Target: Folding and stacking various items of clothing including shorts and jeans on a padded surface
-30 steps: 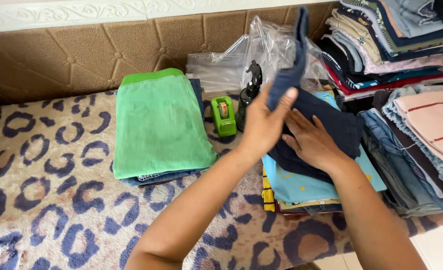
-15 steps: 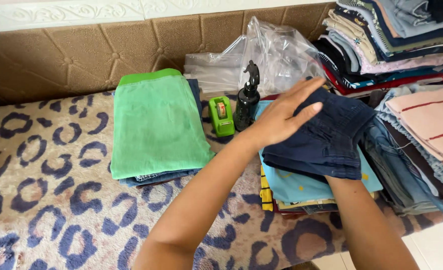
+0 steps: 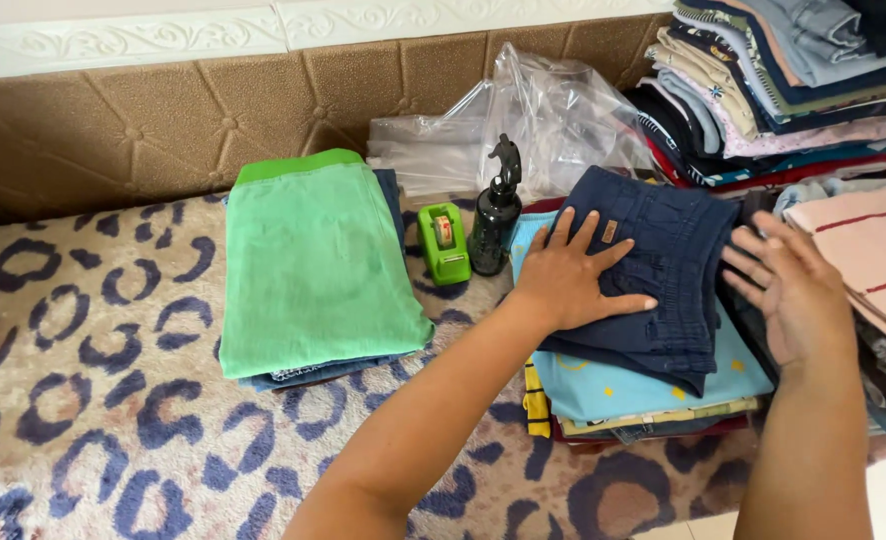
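Both hands lie open, left hand [image 3: 573, 275] pressing flat on soft, light folded navy denim shorts [image 3: 653, 270] atop a folded clothes stack [image 3: 643, 395], right hand [image 3: 788, 285] touching their edge, probably best gripped along folded sides.

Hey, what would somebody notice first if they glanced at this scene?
Probably the left hand pressed flat on folded navy shorts topping a small clothes stack, with the right hand open at their right edge. Next, the bright green folded garment lying to the left on the leopard-print blanket.
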